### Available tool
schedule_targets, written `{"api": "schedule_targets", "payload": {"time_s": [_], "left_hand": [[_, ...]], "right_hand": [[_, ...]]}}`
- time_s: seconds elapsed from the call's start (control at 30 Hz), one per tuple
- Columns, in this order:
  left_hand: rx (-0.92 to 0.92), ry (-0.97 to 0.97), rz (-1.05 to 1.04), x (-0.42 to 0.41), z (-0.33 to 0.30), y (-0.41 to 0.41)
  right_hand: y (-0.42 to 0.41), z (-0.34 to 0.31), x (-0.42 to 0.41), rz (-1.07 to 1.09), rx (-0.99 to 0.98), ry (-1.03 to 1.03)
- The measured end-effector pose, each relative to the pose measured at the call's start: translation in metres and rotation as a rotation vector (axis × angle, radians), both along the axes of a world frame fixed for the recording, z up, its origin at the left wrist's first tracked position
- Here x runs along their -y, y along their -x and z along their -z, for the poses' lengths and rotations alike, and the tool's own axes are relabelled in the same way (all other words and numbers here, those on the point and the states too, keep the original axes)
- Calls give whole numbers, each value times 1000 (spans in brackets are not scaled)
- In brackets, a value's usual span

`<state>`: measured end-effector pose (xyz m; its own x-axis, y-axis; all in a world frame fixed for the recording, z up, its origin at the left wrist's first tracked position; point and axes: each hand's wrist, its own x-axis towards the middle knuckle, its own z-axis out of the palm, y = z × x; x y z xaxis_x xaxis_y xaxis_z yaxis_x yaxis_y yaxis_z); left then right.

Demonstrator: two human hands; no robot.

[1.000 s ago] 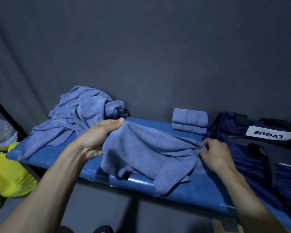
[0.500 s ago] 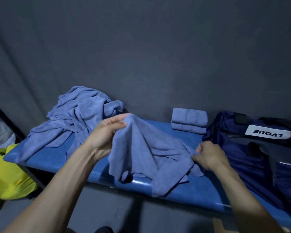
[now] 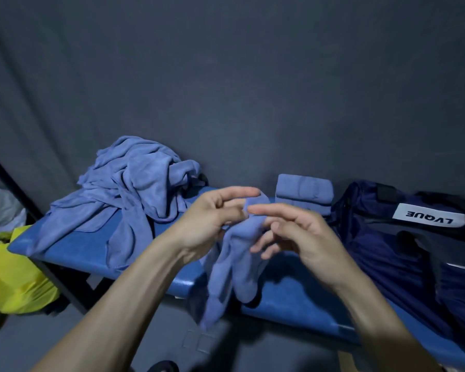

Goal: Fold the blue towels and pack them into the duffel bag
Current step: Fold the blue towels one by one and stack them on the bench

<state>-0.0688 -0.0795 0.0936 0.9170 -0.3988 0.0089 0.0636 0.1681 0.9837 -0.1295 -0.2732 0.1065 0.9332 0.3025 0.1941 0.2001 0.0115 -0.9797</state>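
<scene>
Towel in hand: You hold one towel up over the front edge of the bench, bunched at its top and hanging straight down, its long axis vertical, its tail blurred below the bench edge.
Left hand: Your left hand pinches the towel's top corner, thumb side against the cloth, forefinger stretched out above it.
Right hand: Your right hand meets the same corner from the other side; its forefinger tip touches the cloth, but whether its lower fingers clasp the towel you cannot tell.
Key relation: Both hands crowd one corner, so the cloth's whole length lies below the grip. Judging from this, the right hand is the one placed to slide along the top edge toward the bag side and spread the towel.
Folded towels: Two folded towels sit stacked at the back of the bench, just behind your hands.
Pile: An unfolded heap lies at the bench's left end.
Bag: The duffel rests at the right end, nearer your right hand; no towel shows inside it.
</scene>
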Motion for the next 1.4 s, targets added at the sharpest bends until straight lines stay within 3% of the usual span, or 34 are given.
{"api": "schedule_targets", "payload": {"time_s": [0.17,0.37,0.53,0.7,0.87,1.0,1.07,1.13,1.27,1.4], "left_hand": [[-125,70,133,0,0,2],[-83,40,290,-4,3,5],[36,-180,331,-9,4,7],[126,-356,242,-5,3,11],[165,-279,183,-3,-2,15],[222,-362,-10,1,0,12],[153,-390,59,-5,0,10],[61,-303,132,-8,1,10],[15,-76,-80,-11,-5,8],[35,28,-130,-10,-10,8]], "right_hand": [[-5,17,-2,206,337,435],[-8,17,-8,185,150,314],[-12,23,-2,279,397,559],[-14,26,5,245,473,766],[-13,25,6,114,275,523],[-16,26,9,324,310,434],[-17,23,13,481,328,376],[-17,19,18,551,310,318],[-16,17,19,573,340,319],[-16,18,14,603,348,298]]}}
